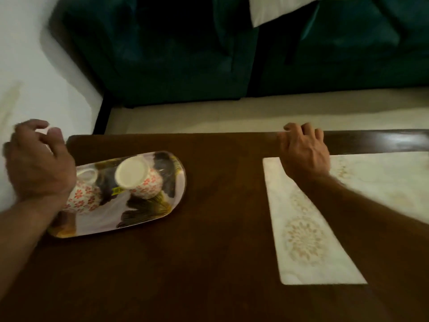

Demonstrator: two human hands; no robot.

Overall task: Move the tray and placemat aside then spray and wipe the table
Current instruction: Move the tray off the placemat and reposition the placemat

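A lilac oval tray (148, 212) with a dark leaf print lies on the left of the dark wooden table (220, 228). It carries two upside-down floral cups (139, 180). My left hand (39, 163) hovers over the tray's left end with its fingers curled. Something pale shows between the fingers, too blurred to name. A cream patterned placemat (304, 238) lies on the right of the table. My right hand (304, 152) covers its far-left corner, with the fingers bent at the table's far edge. Whether that hand grips the mat is not visible.
A dark green sofa (185, 54) stands beyond the table, with a white cloth (278, 10) draped on it. Pale floor (209, 117) runs between sofa and table and along the left side.
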